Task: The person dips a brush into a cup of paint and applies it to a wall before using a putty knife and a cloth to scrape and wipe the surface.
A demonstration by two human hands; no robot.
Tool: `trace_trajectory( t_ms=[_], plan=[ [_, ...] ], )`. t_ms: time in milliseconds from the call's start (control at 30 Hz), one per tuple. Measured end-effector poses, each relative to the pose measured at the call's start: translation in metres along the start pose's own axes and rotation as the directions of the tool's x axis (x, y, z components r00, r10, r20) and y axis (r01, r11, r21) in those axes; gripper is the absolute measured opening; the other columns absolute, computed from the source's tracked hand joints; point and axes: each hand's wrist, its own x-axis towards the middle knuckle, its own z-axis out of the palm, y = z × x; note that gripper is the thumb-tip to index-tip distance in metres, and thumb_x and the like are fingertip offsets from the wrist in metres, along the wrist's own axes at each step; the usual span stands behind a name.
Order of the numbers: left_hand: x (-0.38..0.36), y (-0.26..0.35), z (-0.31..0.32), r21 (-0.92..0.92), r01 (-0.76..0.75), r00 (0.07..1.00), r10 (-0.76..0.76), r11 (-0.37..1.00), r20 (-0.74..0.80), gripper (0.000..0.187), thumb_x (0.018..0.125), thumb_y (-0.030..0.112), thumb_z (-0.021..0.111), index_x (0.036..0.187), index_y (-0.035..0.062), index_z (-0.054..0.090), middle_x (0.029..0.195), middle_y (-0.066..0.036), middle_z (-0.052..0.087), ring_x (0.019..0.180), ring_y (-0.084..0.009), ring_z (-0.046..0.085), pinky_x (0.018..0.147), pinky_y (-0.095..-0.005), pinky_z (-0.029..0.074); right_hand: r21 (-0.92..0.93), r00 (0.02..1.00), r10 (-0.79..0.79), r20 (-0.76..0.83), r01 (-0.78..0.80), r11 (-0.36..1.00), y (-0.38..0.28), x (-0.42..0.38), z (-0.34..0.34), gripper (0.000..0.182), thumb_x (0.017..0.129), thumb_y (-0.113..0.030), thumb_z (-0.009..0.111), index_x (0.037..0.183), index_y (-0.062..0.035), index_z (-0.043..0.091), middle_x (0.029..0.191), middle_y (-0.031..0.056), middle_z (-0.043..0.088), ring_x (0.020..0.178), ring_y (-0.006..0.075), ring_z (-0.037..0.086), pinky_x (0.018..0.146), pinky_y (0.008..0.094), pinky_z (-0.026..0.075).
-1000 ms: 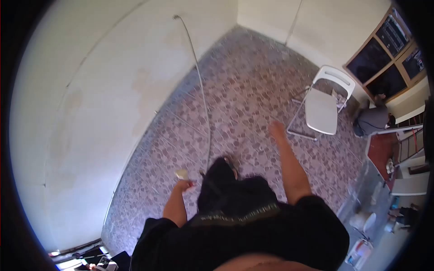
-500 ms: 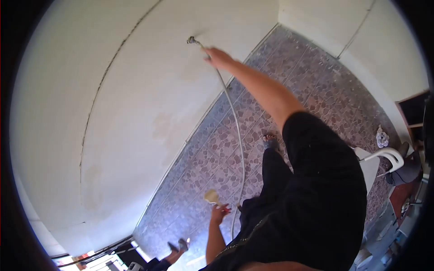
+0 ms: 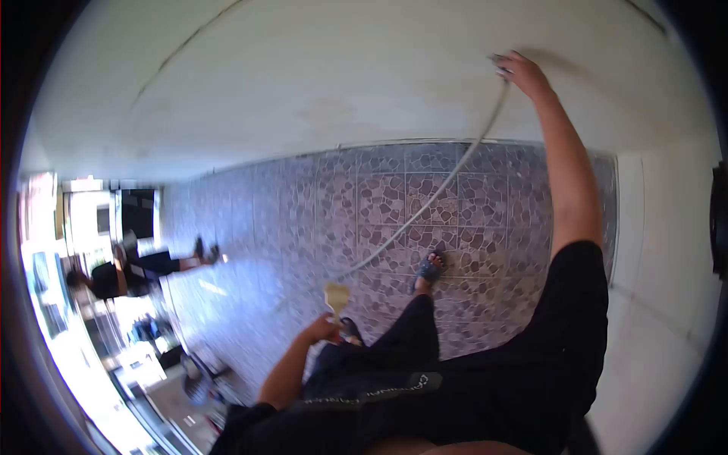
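My right hand (image 3: 523, 73) reaches up to the cream wall (image 3: 318, 83) and grips the top end of a grey hose (image 3: 440, 189) where it meets the wall. The hose hangs down in a curve to the patterned tile floor (image 3: 341, 197). My left hand (image 3: 320, 329) hangs low by my thigh and holds a paintbrush (image 3: 334, 296) with pale bristles pointing up. I wear black clothes, and my sandalled foot (image 3: 428, 269) stands on the tiles beside the hose.
At the far left another person (image 3: 125, 269) sits on the floor with legs stretched out, near a bright doorway (image 3: 83, 227) and some clutter. A pale wall panel (image 3: 660, 250) runs along the right.
The view has swung round to the left. My right arm has stayed up at the hose end on the wall. The left hand keeps the paintbrush low.
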Motion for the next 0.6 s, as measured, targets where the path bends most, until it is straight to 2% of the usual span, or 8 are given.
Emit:
trace_trajectory(
  t_ms=[33, 67, 133, 367, 433, 500, 533, 600],
  plan=[
    [0.002, -0.010, -0.001, -0.124, -0.034, 0.996, 0.023, 0.992, -0.084, 0.068, 0.070, 0.018, 0.074, 0.121, -0.0029, 0.034, 0.077, -0.016, 0.061, 0.061, -0.0233, 0.063, 0.054, -0.0379, 0.055, 0.023, 0.998, 0.026, 0.056, -0.028, 0.999, -0.003, 0.007, -0.006, 0.021, 0.076, -0.013, 0.063, 0.096, -0.0079, 0.063, 0.090, 0.0081, 0.058, 0.084, 0.0269, 0.057, 0.074, 0.0341, 0.046],
    [0.006, -0.016, -0.003, -0.094, 0.009, 0.990, -0.022, 0.996, -0.137, 0.065, 0.071, 0.016, 0.073, 0.120, -0.0034, 0.036, 0.081, -0.016, 0.061, 0.064, -0.0231, 0.063, 0.055, -0.0370, 0.055, 0.024, 0.994, -0.067, -0.087, 0.069, 0.997, 0.010, 0.010, 0.006, 0.018, 0.075, -0.015, 0.064, 0.091, -0.0056, 0.064, 0.080, 0.0120, 0.058, 0.080, 0.0281, 0.058, 0.072, 0.0345, 0.046],
    [0.005, -0.023, -0.008, -0.125, -0.044, 0.983, 0.021, 0.991, -0.181, 0.064, 0.070, 0.010, 0.071, 0.121, -0.0042, 0.035, 0.081, -0.015, 0.061, 0.068, -0.0240, 0.064, 0.056, -0.0374, 0.055, -0.100, 0.984, 0.110, 0.139, -0.097, 0.990, 0.009, 0.029, 0.006, 0.021, 0.078, -0.020, 0.064, 0.089, -0.0017, 0.064, 0.083, 0.0147, 0.062, 0.076, 0.0276, 0.059, 0.068, 0.0333, 0.045],
    [-0.001, -0.083, -0.021, -0.288, -0.120, 0.949, 0.024, 0.950, -0.314, 0.062, 0.063, 0.015, 0.074, 0.115, 0.0002, 0.044, 0.081, -0.018, 0.062, 0.064, -0.0237, 0.065, 0.054, -0.0336, 0.055, -0.261, 0.908, 0.345, 0.238, -0.282, 0.923, 0.055, 0.044, 0.023, 0.039, 0.082, -0.041, 0.058, 0.090, -0.0042, 0.064, 0.083, 0.0121, 0.065, 0.076, 0.0252, 0.061, 0.067, 0.0320, 0.045],
    [-0.018, -0.097, -0.030, -0.448, -0.178, 0.951, 0.037, 0.876, -0.305, 0.059, 0.064, 0.012, 0.073, 0.113, -0.0016, 0.044, 0.080, -0.019, 0.062, 0.065, -0.0237, 0.065, 0.054, -0.0347, 0.055, -0.376, 0.969, 0.231, 0.086, -0.182, 0.908, 0.039, 0.038, 0.029, 0.040, 0.084, -0.042, 0.053, 0.084, -0.0054, 0.067, 0.078, 0.0134, 0.065, 0.072, 0.0284, 0.062, 0.065, 0.0368, 0.046],
    [-0.004, -0.143, -0.029, -0.560, -0.264, 0.942, 0.087, 0.785, -0.323, 0.058, 0.064, 0.010, 0.072, 0.113, -0.0022, 0.044, 0.079, -0.018, 0.062, 0.065, -0.0234, 0.065, 0.054, -0.0352, 0.056, -0.686, 0.961, 0.238, -0.144, -0.270, 0.676, -0.004, 0.014, 0.057, 0.043, 0.080, -0.042, 0.058, 0.110, -0.0102, 0.056, 0.098, 0.0087, 0.063, 0.089, 0.0327, 0.059, 0.078, 0.0427, 0.046],
    [0.003, -0.171, -0.036, -0.619, -0.327, 0.930, 0.125, 0.714, -0.347, 0.056, 0.065, 0.008, 0.071, 0.113, -0.0028, 0.044, 0.078, -0.018, 0.063, 0.064, -0.0230, 0.065, 0.054, -0.0358, 0.056, -0.510, 0.914, 0.239, -0.328, -0.384, 0.770, -0.050, -0.014, 0.079, 0.062, 0.076, -0.042, 0.062, 0.122, -0.0068, 0.042, 0.110, 0.0136, 0.056, 0.097, 0.0387, 0.054, 0.079, 0.0475, 0.046],
    [0.008, -0.227, -0.041, -0.599, -0.359, 0.899, 0.092, 0.716, -0.429, 0.053, 0.065, 0.007, 0.071, 0.110, -0.0033, 0.046, 0.078, -0.017, 0.063, 0.064, -0.0226, 0.065, 0.054, -0.0363, 0.056, -0.422, 0.835, 0.495, -0.242, -0.550, 0.721, -0.073, -0.060, 0.170, 0.061, 0.075, -0.043, 0.060, 0.113, 0.0009, 0.042, 0.104, 0.0237, 0.052, 0.095, 0.0425, 0.052, 0.077, 0.0516, 0.045]
  ],
)
